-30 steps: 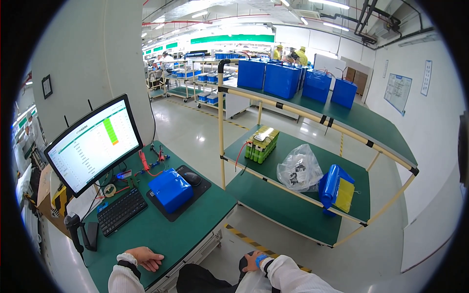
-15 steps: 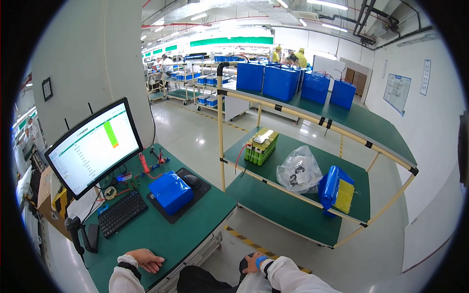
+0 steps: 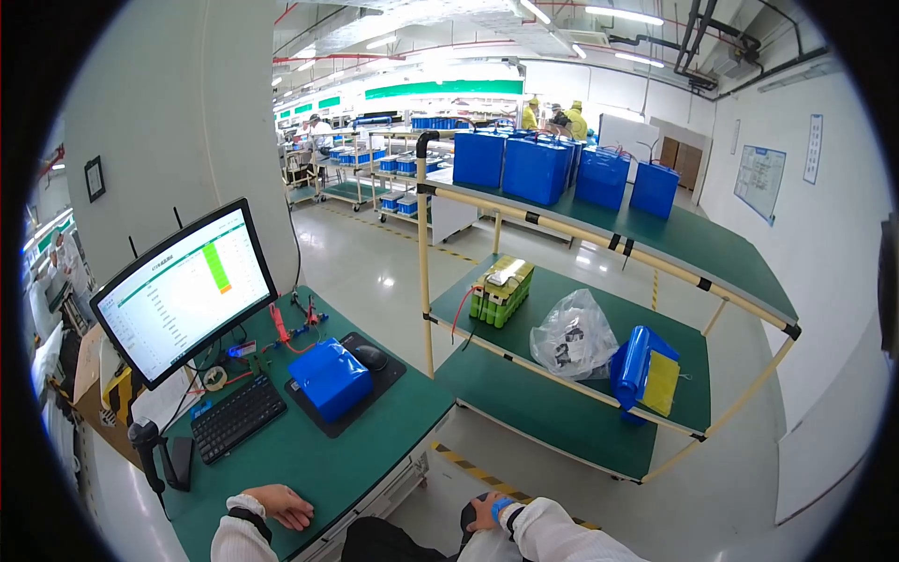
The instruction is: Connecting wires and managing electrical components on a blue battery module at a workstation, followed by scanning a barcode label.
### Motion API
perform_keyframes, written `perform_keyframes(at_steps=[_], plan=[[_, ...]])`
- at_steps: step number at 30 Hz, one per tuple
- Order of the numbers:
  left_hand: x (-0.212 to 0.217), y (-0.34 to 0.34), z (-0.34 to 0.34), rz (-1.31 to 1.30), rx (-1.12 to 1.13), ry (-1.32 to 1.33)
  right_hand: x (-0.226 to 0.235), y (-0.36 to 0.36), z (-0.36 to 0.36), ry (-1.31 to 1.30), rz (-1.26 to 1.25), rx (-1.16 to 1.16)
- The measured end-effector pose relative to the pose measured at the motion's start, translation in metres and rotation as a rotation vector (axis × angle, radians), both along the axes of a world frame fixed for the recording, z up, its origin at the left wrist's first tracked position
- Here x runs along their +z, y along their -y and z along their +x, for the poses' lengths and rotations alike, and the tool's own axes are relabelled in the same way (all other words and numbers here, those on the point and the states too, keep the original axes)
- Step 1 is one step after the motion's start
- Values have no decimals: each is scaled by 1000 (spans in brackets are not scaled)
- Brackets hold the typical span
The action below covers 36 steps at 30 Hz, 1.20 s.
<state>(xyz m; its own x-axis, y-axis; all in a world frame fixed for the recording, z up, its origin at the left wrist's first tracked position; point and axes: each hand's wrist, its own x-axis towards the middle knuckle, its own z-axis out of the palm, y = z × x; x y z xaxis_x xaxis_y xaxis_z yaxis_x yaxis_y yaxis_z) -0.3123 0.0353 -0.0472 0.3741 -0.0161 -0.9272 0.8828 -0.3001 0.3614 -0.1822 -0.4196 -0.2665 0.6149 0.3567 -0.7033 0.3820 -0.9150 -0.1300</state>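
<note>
My left hand (image 3: 281, 507) rests on the near edge of the green desk (image 3: 342, 473), holding nothing, its fingers loosely bent but apart. Over my dark-clothed knee lies my right hand (image 3: 486, 511), with a blue band at the wrist; its fingers are partly hidden and nothing shows in them. Beyond my left hand, a blue-wrapped battery pack (image 3: 331, 378) sits on a black mouse pad (image 3: 389, 386), beside a mouse (image 3: 371, 357). A black keyboard (image 3: 238, 419) lies to its left, and a handheld scanner (image 3: 147, 451) stands at the desk's left edge.
A lit monitor (image 3: 187, 292) stands behind the keyboard, near red-clipped leads (image 3: 281, 323). On the rack (image 3: 562, 217) to the right are several blue packs (image 3: 537, 170), a green cell pack (image 3: 501, 292), a clear plastic bag (image 3: 573, 335) and a blue roll (image 3: 635, 365). People work far back.
The view has shifted slightly, so the desk and monitor appear a little lower. Both hands stay where they were, and nothing is picked up or put down.
</note>
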Motion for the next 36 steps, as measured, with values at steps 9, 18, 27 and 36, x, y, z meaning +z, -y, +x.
perform_keyframes(at_steps=[9,18,27,36], plan=[[-1,1,-1,-8,29,30,-2,-1,1,1,-4,-5],[8,10,1,47,48,19,11,-1,1,-11,-27,29],[11,12,0,79,31,15,17,-1,-1,-1,-37,52],[12,13,2,83,42,6,21,-1,0,-8,-24,51]])
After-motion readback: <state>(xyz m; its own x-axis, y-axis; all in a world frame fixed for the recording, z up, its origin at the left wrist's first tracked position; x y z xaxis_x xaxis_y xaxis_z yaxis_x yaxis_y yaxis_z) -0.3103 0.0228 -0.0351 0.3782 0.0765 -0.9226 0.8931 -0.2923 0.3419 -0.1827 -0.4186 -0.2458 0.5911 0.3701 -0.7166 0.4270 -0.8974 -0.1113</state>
